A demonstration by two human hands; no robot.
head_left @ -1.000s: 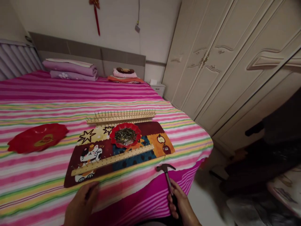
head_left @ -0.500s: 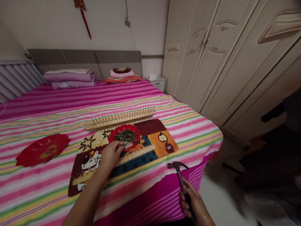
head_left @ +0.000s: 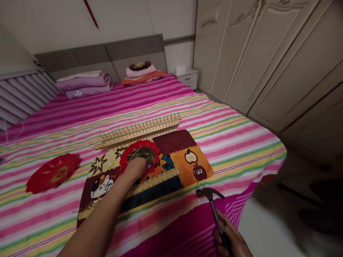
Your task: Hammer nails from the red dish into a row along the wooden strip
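Note:
My left hand [head_left: 137, 167] reaches into a red scalloped bowl [head_left: 123, 157] of loose nails [head_left: 147, 152]; its fingers are hidden among them. The bowl sits on a patterned mat [head_left: 175, 141]. In front of it lies a pale wooden strip [head_left: 160, 179] with a row of small holes or nails, partly covered by my left forearm. At the lower right, my right hand [head_left: 230, 235] is wrapped round the dark handle of a claw hammer [head_left: 213, 205], whose head is up near the bed's edge.
Behind the bowl lie wooden strips [head_left: 142, 134] bristling with upright nails. A red plate [head_left: 53, 174] rests on the striped bedspread [head_left: 230, 132] at left. Folded bedding [head_left: 85, 85] is stacked by the headboard [head_left: 134, 50]. A wardrobe [head_left: 249, 64] stands on the right.
My left hand has gone deeper into the nails, its fingers now out of sight. The hammer stays in my right hand. The camera view has tilted downward and shifted.

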